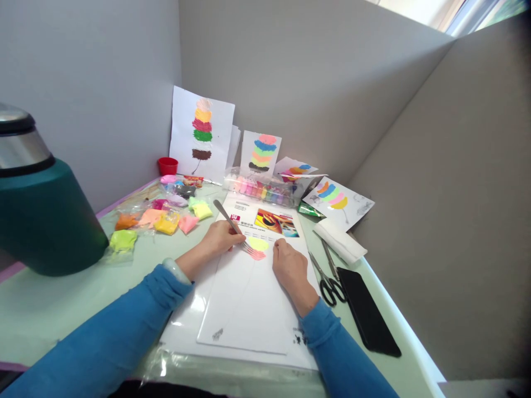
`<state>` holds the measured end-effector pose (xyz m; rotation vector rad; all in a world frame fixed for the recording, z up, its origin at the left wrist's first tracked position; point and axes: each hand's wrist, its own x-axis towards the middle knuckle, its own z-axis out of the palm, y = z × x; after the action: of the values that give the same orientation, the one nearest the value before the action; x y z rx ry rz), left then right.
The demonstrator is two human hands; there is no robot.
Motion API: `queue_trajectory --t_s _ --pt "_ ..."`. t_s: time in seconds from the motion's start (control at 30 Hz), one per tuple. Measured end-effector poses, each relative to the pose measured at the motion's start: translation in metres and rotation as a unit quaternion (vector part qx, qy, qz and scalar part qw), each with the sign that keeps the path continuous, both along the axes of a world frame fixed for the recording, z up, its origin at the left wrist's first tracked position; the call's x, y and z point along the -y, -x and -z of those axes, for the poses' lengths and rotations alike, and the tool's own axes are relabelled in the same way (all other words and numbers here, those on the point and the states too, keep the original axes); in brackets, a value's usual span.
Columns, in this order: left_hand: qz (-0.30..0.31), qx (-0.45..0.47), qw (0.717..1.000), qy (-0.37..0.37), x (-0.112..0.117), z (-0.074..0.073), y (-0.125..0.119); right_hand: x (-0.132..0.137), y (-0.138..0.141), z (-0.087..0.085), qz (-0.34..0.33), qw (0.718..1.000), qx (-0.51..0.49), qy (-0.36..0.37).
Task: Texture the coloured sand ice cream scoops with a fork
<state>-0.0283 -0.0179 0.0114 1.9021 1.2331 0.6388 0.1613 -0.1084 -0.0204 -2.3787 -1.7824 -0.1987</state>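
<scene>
My left hand (226,236) is closed around a metal fork (232,221), whose handle points up and away to the left. The fork's tines lie over a pink patch of clay (259,255) on a white sheet of paper (249,309). Directly beyond the pink patch is a yellow patch of clay (258,244), flattened on the same sheet. My right hand (290,265) rests on the paper just right of the patches, its fingers curled in; whether they hold anything is hidden. A faint drawn line runs down the paper below the pink patch.
Bags of coloured clay (166,221) lie at left, near a large green flask (45,221) and a red cup (167,165). Striped pictures (203,132) stand behind a clear case (261,188). Scissors (329,284), a white tissue (341,240) and a black phone (367,312) lie at right.
</scene>
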Motion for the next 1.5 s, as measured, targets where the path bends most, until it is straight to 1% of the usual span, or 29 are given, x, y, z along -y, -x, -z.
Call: queue_trajectory --t_s 0.17,0.37,0.5,0.7,0.8,0.93,1.13,1.23,1.3,1.4,1.5 --pt "-0.017 0.007 1.000 0.003 -0.006 0.002 0.005 0.001 0.001 -0.001 0.003 1.000 0.003 0.007" --pt "-0.066 0.008 0.998 0.008 -0.007 -0.006 0.009 0.000 0.001 -0.001 0.003 1.000 -0.002 0.009" --pt "-0.033 0.025 0.999 0.023 -0.003 -0.008 0.004 -0.001 0.000 0.000 0.003 1.000 -0.003 0.003" --pt "0.005 0.012 1.000 0.012 0.001 0.001 -0.005 0.000 0.000 0.002 -0.001 1.000 0.000 -0.009" --pt "0.005 0.007 1.000 0.009 0.001 0.004 -0.005 0.000 0.000 0.001 0.003 1.000 -0.002 -0.004" --pt "-0.002 0.001 1.000 0.007 -0.002 0.002 -0.002 0.000 0.001 -0.001 0.005 1.000 -0.004 0.001" --pt "-0.044 -0.006 0.999 -0.005 -0.009 -0.004 0.011 0.000 0.000 -0.002 0.006 1.000 -0.005 0.004" --pt "-0.059 0.013 0.998 0.010 -0.010 -0.005 0.012 0.000 0.000 0.000 0.003 1.000 -0.001 -0.001" --pt "-0.046 0.027 0.998 0.022 -0.009 -0.005 0.008 0.000 0.000 0.001 0.002 1.000 0.002 -0.005" --pt "-0.001 0.035 0.999 0.021 -0.004 -0.001 0.000 -0.001 -0.001 0.002 0.000 1.000 0.003 -0.010" --pt "0.008 0.024 1.000 0.016 0.000 0.003 -0.006 -0.001 -0.001 0.003 0.000 1.000 0.002 -0.012"
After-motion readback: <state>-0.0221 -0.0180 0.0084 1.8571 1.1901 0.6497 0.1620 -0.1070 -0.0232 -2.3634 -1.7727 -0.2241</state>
